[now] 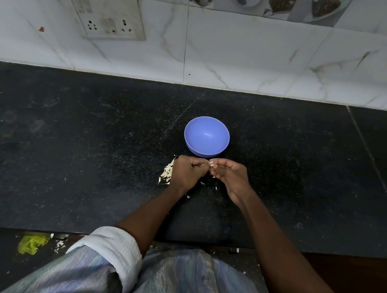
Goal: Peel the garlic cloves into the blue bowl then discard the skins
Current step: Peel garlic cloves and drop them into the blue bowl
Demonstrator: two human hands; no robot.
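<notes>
Nothing readable here, honestly. The switch plate (99,11) on the tiled wall has some faint grey marks on its face, but they're too smudged and small to make out as letters or numbers. The blue bowl (206,135) shows no label or brand.

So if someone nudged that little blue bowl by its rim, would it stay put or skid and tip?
Probably it would skid: the blue bowl looks like thin plastic and empty, so likely light, and the black counter seems smooth. Its rounded sides narrow toward the base, so a push at the rim might rock or tip it. It looks unlikely to break.
</notes>
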